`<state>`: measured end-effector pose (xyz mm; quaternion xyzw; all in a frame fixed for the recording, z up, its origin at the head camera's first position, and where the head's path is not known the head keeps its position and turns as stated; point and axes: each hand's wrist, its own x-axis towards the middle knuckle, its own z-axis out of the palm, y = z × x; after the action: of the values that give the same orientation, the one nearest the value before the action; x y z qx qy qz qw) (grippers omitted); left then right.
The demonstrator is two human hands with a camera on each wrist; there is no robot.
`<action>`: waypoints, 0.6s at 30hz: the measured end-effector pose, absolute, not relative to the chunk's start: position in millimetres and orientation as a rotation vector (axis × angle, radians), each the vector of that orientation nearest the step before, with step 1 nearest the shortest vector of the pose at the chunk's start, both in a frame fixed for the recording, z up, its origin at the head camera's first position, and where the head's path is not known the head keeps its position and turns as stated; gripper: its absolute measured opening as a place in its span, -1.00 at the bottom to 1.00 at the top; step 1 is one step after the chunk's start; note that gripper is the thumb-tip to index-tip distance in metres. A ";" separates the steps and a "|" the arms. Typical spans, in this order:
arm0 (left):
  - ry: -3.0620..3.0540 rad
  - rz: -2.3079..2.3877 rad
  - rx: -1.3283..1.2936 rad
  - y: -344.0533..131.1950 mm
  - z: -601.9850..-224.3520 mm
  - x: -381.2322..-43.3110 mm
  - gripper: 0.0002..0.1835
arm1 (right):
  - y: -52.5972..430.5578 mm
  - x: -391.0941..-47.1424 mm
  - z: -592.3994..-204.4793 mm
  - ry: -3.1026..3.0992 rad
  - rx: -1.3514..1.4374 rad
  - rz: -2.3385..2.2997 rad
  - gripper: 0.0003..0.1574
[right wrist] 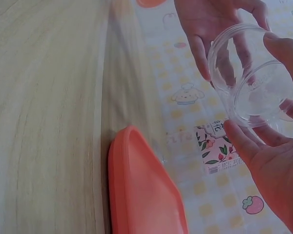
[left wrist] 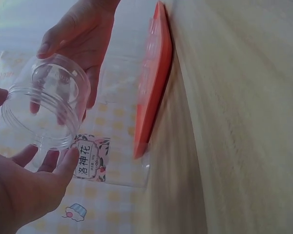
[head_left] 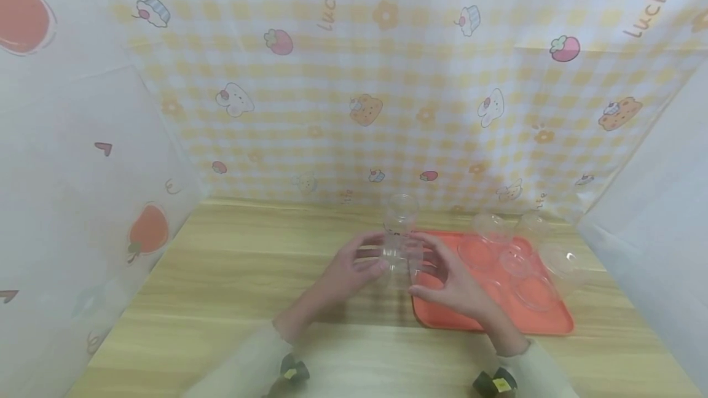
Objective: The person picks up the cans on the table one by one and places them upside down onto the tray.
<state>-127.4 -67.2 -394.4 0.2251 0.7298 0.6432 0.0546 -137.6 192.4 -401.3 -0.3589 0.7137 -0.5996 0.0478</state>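
Between my two hands is a clear, empty plastic jar (head_left: 396, 255), held just left of the tray. In the left wrist view its threaded mouth shows, and the jar (left wrist: 45, 109) is tilted. My left hand (head_left: 354, 268) grips it near the threaded end, thumb on one side and fingers on the other. At the other end, my right hand (head_left: 455, 281) holds the jar (right wrist: 263, 87) with thumb and fingers around its side. Just behind stands a second clear jar (head_left: 401, 209); a pink floral label (right wrist: 219, 147) with Chinese characters shows on it.
On my right lies an orange-red tray (head_left: 448, 319) on the wood-grain table (head_left: 232, 275). Several clear round containers (head_left: 535, 292) are on and around it; their exact kinds are blurred. A yellow checked cloth (head_left: 332, 140) hangs behind, with white cloth (head_left: 72, 158) at the left.
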 end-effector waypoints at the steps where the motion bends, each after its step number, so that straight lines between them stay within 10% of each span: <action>1: 2.228 1.938 0.686 -67.6 -393.5 -127.7 -0.32 | 192.9 -137.9 -401.3 2.176 -1.099 -1.826 0.10; 18: 2.385 2.007 0.626 -79.1 -383.8 -144.7 -0.41 | 210.6 -138.4 -396.8 2.213 -1.052 -1.763 0.10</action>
<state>-144.7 -79.1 -383.8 0.1969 0.7500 0.6312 -0.0189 -138.4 210.6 -396.8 -0.3479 0.7317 -0.5829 0.0615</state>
